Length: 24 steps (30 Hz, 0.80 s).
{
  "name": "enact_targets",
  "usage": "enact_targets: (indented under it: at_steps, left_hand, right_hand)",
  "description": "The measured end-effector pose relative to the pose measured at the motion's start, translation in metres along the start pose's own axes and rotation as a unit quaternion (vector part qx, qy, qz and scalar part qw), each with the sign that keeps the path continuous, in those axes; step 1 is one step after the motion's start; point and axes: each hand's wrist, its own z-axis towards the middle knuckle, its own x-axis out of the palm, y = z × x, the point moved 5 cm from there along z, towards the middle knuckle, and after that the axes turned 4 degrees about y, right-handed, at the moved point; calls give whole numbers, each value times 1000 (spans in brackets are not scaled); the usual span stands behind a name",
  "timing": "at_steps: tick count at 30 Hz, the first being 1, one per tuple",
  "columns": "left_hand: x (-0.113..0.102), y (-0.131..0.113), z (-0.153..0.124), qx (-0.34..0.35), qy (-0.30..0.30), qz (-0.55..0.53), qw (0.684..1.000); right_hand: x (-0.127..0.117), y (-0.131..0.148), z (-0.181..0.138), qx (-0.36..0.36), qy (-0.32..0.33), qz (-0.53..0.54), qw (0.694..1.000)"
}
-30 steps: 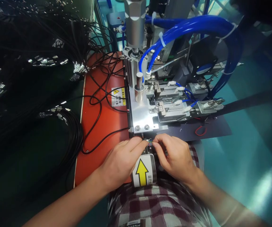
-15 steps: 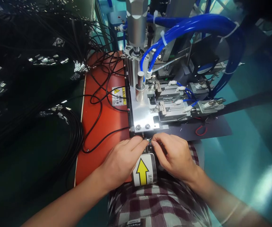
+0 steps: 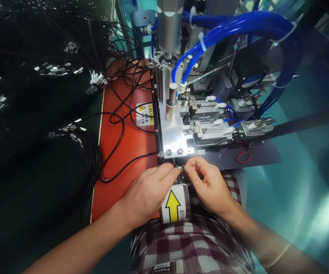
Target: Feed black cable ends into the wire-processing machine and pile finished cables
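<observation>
My left hand and my right hand meet at the front edge of a machine, fingertips pinched together on a cable end with thin coloured wires. The wire tips sit right below the machine's silver plate with two screws. A label with a yellow arrow lies just under the hands. A thin black cable runs left from the hands across the red mat.
Blue air hoses arch over the machine, whose silver cylinder stands upright. Bundles of black cables with metal plugs lie at the left in the dark. A teal surface spreads to the right. My checked shirt fills the bottom.
My right hand has shifted slightly up toward the machine, its fingers pinched tighter on the wire end. The left hand has stayed almost still.
</observation>
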Motion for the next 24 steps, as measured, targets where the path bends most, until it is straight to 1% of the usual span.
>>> enact_targets:
  at_steps: [9,16,18,21,24]
  left_hand:
    - [0,-1,2,-1,6,-9,1000]
    - [0,-2,0,4,4,13,1000]
    - [1,-2,0,4,8,11,1000]
    - [0,-2,0,4,12,10,1000]
    - [-1,-1,1,6,6,7,1000]
  right_hand:
    - [1,-2,-2,16,-7,-14,1000]
    - [2,-2,0,11,-12,-32,999]
    - [4,-7,0,24,-3,-1,1000]
    - [6,-15,0,52,15,89,995]
    - [4,-14,1,63,3,130,989]
